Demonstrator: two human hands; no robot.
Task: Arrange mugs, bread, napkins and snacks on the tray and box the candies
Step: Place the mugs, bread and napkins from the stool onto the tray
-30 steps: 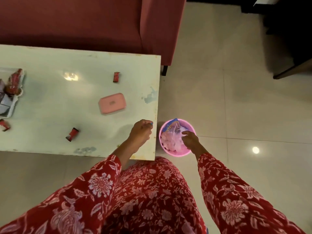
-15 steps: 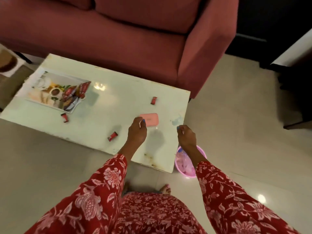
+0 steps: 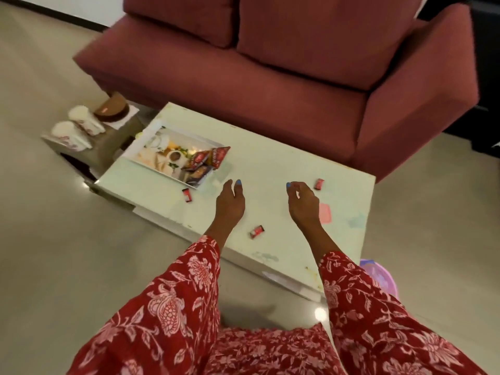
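A printed tray [image 3: 151, 147] lies at the far left of the pale table [image 3: 265, 169], with red snack packets [image 3: 208, 159] on its right end. Three red candies lie loose: one [image 3: 186, 195] near the tray's corner, one [image 3: 256, 231] near the front edge between my arms, one [image 3: 319, 184] just right of my right hand. A pink box [image 3: 325, 214] lies partly behind my right wrist. My left hand [image 3: 230, 204] and right hand [image 3: 301, 203] hover over the table with loosely curled fingers, holding nothing. Two white mugs [image 3: 78, 123] and a brown loaf [image 3: 113, 108] sit on a low stand at the left.
A dark red sofa [image 3: 270, 77] stands close behind the table. A pink bin [image 3: 378, 277] sits on the floor at the table's right front corner. Beige tiled floor [image 3: 54, 239] surrounds the table.
My right hand left the pink bin and rose over the table. My view swung up and left, bringing the tray, the mugs and the loaf into sight. Both hands moved forward.
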